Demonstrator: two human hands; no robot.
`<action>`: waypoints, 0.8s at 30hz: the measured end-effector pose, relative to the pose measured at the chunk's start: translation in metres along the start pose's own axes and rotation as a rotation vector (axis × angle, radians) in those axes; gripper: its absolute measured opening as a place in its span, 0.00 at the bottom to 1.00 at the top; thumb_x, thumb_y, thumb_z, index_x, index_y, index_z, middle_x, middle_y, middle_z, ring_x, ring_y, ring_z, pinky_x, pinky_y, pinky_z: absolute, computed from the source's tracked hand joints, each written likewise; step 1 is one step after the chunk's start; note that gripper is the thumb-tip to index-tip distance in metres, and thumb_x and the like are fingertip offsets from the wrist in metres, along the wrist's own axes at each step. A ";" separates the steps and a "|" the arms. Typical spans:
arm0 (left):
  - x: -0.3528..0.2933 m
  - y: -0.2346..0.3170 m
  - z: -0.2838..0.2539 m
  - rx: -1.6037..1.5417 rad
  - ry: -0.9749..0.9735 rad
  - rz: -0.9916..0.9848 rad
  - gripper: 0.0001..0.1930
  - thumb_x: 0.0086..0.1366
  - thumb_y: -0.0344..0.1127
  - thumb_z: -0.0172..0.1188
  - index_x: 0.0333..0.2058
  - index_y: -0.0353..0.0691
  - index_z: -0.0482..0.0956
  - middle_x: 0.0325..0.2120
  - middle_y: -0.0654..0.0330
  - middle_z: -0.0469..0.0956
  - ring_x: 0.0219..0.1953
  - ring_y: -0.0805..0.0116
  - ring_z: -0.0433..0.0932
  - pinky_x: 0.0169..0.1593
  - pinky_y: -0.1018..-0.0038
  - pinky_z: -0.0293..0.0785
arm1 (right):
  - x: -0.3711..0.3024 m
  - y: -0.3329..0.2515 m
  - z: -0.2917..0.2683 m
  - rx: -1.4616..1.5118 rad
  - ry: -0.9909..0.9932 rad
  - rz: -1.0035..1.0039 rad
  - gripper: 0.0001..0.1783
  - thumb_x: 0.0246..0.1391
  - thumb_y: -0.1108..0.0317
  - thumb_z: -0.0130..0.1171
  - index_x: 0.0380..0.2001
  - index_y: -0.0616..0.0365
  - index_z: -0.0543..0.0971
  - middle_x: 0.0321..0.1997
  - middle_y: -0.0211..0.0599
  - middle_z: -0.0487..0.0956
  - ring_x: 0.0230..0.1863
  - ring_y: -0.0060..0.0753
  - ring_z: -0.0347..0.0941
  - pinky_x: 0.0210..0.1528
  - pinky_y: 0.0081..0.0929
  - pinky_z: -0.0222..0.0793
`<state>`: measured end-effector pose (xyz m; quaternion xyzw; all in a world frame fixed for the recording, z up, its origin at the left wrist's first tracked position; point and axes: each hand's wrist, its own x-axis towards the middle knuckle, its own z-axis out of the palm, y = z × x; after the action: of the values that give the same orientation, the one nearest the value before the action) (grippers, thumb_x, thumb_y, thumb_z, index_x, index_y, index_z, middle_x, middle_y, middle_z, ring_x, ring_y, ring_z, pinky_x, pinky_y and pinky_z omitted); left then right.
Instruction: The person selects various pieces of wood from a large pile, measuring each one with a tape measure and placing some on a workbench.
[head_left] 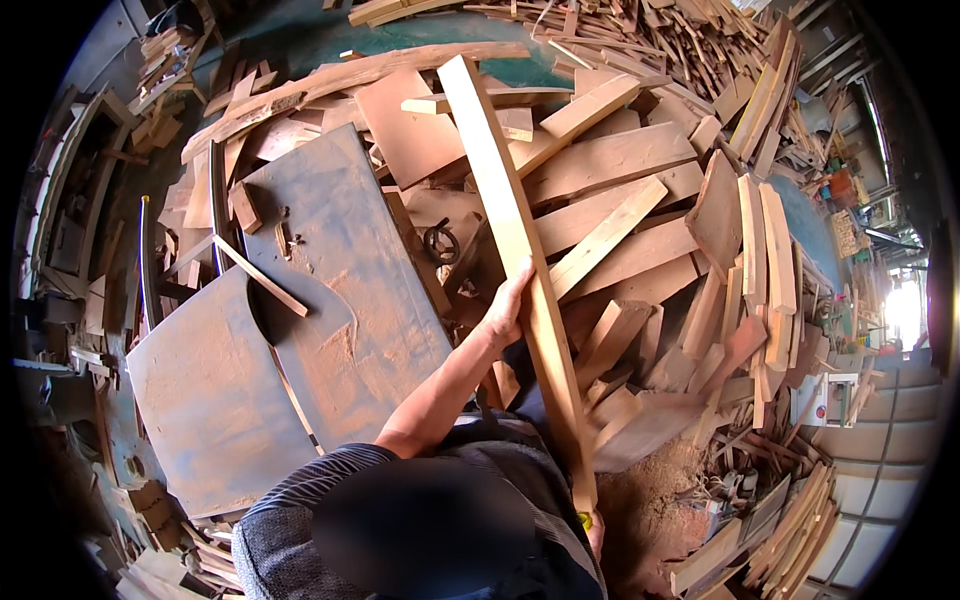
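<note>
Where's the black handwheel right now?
In the head view, the black handwheel is slightly left of and above centre, between the grey tabletop's right edge and the long beam, above the left hand.

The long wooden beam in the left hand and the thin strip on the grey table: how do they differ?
The beam is much longer and thicker than the strip. The left hand holds the beam, while the strip rests untouched on the grey table. Both look like straight pieces of bare wood.
</note>
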<state>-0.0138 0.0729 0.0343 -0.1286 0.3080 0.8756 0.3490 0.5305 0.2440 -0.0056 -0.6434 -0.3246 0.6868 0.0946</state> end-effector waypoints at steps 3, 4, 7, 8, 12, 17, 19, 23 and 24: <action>-0.006 -0.004 -0.001 -0.016 0.035 0.034 0.35 0.63 0.68 0.62 0.57 0.46 0.75 0.46 0.60 0.80 0.48 0.61 0.79 0.53 0.58 0.77 | 0.000 0.002 0.005 -0.025 -0.010 -0.003 0.16 0.51 0.64 0.63 0.45 0.48 0.79 0.33 0.33 0.78 0.28 0.39 0.77 0.27 0.45 0.75; -0.011 -0.004 0.001 -0.032 0.051 0.049 0.35 0.63 0.68 0.62 0.56 0.46 0.75 0.46 0.60 0.80 0.48 0.62 0.79 0.53 0.58 0.77 | 0.000 0.001 0.006 -0.039 -0.023 -0.004 0.16 0.51 0.64 0.63 0.45 0.48 0.79 0.33 0.33 0.78 0.28 0.39 0.77 0.27 0.45 0.76; -0.028 -0.003 0.002 -0.070 0.046 0.057 0.35 0.63 0.69 0.62 0.54 0.44 0.76 0.44 0.59 0.81 0.45 0.62 0.80 0.51 0.59 0.78 | 0.009 -0.009 0.018 -0.102 -0.052 -0.014 0.16 0.51 0.64 0.63 0.45 0.49 0.79 0.33 0.33 0.78 0.28 0.39 0.77 0.27 0.44 0.76; -0.032 -0.007 0.011 -0.054 0.023 0.060 0.35 0.63 0.69 0.61 0.53 0.43 0.76 0.42 0.58 0.82 0.43 0.62 0.81 0.50 0.60 0.79 | 0.005 -0.012 0.021 -0.103 -0.043 -0.035 0.16 0.51 0.65 0.63 0.45 0.49 0.79 0.33 0.33 0.78 0.28 0.39 0.77 0.28 0.44 0.76; -0.047 -0.009 0.021 -0.126 -0.017 0.129 0.35 0.68 0.70 0.53 0.51 0.40 0.75 0.36 0.53 0.82 0.39 0.59 0.83 0.44 0.61 0.82 | 0.014 -0.043 0.053 -0.211 -0.092 -0.093 0.16 0.52 0.65 0.62 0.45 0.50 0.79 0.34 0.34 0.78 0.28 0.38 0.77 0.28 0.43 0.76; -0.077 0.002 0.011 -0.170 -0.027 0.213 0.37 0.70 0.71 0.45 0.49 0.38 0.76 0.35 0.51 0.82 0.37 0.58 0.83 0.44 0.62 0.82 | 0.042 -0.081 0.120 -0.456 -0.259 -0.142 0.16 0.52 0.66 0.62 0.46 0.51 0.79 0.34 0.34 0.78 0.29 0.38 0.77 0.28 0.42 0.77; -0.096 0.006 0.017 -0.161 -0.011 0.286 0.34 0.71 0.69 0.49 0.46 0.37 0.77 0.34 0.55 0.81 0.35 0.63 0.81 0.42 0.65 0.79 | 0.051 -0.098 0.146 -0.550 -0.326 -0.170 0.16 0.52 0.66 0.62 0.46 0.52 0.78 0.34 0.35 0.79 0.29 0.38 0.78 0.29 0.41 0.77; -0.137 0.019 0.007 -0.127 0.039 0.474 0.34 0.71 0.68 0.50 0.46 0.37 0.78 0.35 0.60 0.79 0.36 0.70 0.77 0.43 0.68 0.76 | 0.071 -0.127 0.213 -0.771 -0.515 -0.199 0.16 0.52 0.66 0.61 0.46 0.53 0.78 0.34 0.35 0.79 0.29 0.38 0.78 0.29 0.40 0.77; -0.146 0.018 -0.002 -0.143 -0.013 0.463 0.38 0.68 0.70 0.51 0.57 0.36 0.72 0.44 0.53 0.79 0.41 0.61 0.82 0.47 0.62 0.80 | 0.075 -0.131 0.228 -0.828 -0.561 -0.203 0.17 0.52 0.67 0.61 0.46 0.53 0.78 0.34 0.35 0.79 0.29 0.38 0.78 0.29 0.40 0.77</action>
<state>0.0797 -0.0164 0.1050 -0.0733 0.2643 0.9527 0.1311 0.2662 0.3118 -0.0018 -0.3828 -0.6434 0.6342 -0.1931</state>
